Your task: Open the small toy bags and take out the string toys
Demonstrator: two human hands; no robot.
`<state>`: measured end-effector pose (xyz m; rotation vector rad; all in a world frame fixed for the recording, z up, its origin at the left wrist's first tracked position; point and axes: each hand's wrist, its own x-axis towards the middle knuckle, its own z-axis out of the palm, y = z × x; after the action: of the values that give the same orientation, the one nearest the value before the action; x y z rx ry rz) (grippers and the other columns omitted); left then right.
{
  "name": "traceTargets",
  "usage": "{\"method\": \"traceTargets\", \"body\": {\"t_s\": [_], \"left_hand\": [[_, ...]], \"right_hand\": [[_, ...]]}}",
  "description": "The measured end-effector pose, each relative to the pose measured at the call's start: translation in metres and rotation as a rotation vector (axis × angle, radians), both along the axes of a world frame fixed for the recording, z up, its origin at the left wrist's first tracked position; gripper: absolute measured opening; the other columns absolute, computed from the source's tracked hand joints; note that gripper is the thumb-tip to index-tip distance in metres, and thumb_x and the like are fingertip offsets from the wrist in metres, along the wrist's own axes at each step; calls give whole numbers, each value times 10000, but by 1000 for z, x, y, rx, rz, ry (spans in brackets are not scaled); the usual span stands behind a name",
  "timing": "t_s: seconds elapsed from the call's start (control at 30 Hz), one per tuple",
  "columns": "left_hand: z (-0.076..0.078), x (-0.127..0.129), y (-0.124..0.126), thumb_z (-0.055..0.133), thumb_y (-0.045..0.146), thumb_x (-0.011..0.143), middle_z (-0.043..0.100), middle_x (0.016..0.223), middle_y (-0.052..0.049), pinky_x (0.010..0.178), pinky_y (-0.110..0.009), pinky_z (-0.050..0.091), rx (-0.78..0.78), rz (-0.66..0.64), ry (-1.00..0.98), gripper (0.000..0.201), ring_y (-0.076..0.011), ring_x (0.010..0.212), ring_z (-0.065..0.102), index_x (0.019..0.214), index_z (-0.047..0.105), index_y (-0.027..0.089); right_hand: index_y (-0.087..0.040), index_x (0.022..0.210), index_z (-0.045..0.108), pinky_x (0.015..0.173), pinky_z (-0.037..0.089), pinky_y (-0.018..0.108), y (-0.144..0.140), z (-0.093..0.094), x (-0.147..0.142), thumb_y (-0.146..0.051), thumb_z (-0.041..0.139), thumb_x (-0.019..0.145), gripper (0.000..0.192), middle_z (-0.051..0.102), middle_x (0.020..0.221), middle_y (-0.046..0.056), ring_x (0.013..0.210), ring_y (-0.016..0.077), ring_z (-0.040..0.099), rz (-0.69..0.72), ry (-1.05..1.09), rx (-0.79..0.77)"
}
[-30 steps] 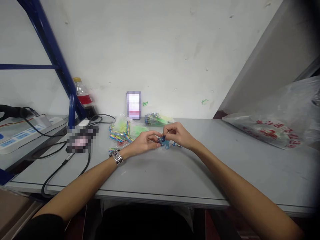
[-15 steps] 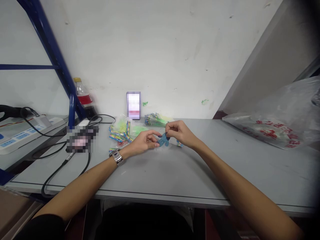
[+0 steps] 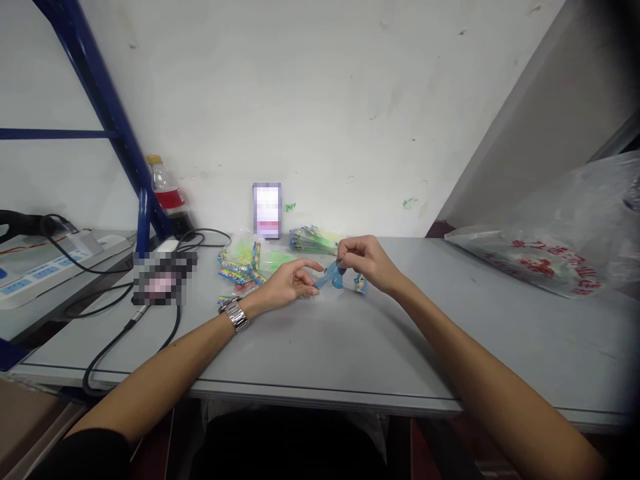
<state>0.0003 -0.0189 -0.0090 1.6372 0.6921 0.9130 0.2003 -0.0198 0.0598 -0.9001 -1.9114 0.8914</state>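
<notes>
A small blue soft piece (image 3: 331,275) is pinched between both hands just above the grey table (image 3: 350,347). My left hand (image 3: 287,285), with a metal watch on the wrist, grips its lower left end. My right hand (image 3: 363,261) holds its upper right end and also carries a small colourful packet (image 3: 359,284) under the palm. Just behind the hands lie a clear bag of colourful packets (image 3: 245,261) and a flat stack of green packets (image 3: 313,240).
A phone (image 3: 267,211) leans on the wall behind the packets. At the left are a red-labelled bottle (image 3: 165,190), black cables (image 3: 130,327), a power strip (image 3: 45,270) and a blue rack post (image 3: 113,120). A big printed plastic bag (image 3: 555,250) lies at the right.
My right hand has risen and moved right, drawing the blue piece up off the table and stretching it away from my left hand, which stayed put.
</notes>
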Motion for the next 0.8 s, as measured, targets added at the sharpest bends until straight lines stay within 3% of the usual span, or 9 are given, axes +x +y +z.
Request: {"method": "traceTargets", "body": {"t_s": [0.3,0.57,0.8], "left_hand": [[6,1,-3,787,258,697,625,695,1,669,-269,443,27,64,7,430,-118,659,593,1075,616,148],[8,4,-5,840,243,621,657,701,-11,680,-281,467,-39,94,-28,441,-129,669,622,996,631,141],[15,3,-10,822,331,664,659,741,-22,667,-259,452,-11,117,-11,433,-118,673,607,1004,636,137]], "right_hand": [[-179,483,497,457,281,234,-2,-2,-4,-216,527,603,129,477,482,-25,460,78,359,-30,-159,68],[-169,527,552,490,325,239,-1,-3,-4,-228,506,606,109,629,617,33,553,121,494,-3,-225,93],[-166,542,566,496,321,242,-1,-4,-4,-226,494,613,117,614,600,27,531,109,454,-2,-244,115]]}}
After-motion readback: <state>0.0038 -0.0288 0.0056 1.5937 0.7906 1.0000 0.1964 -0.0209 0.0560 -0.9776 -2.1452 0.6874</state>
